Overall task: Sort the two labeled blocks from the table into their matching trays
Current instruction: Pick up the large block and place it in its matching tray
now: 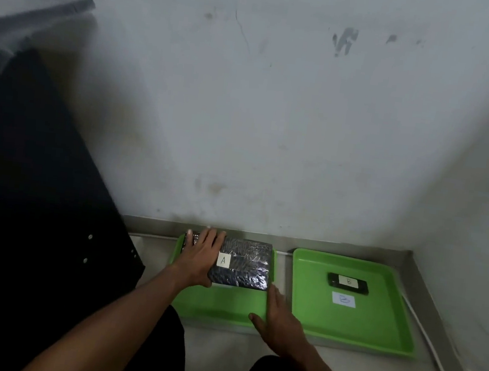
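Note:
A dark, plastic-wrapped block (pixel 246 265) with a white "A" label lies in the far half of the left green tray (pixel 217 307). My left hand (pixel 200 258) lies across the block's left end, fingers spread over its top and thumb at its near edge. Beside the block's near right corner, my right hand (pixel 278 322) hovers over the tray's right rim, fingers apart, holding nothing. In the right green tray (pixel 373 325) lies a small black block (pixel 348 283) with a "B" label, just behind a white "B" tag (pixel 344 299) on the tray floor.
Both trays sit side by side on a pale table against a stained grey wall. A metal ledge (pixel 322 244) runs along the back and right side. A large black panel (pixel 23 190) stands at the left. A white cord (pixel 431 350) runs along the right.

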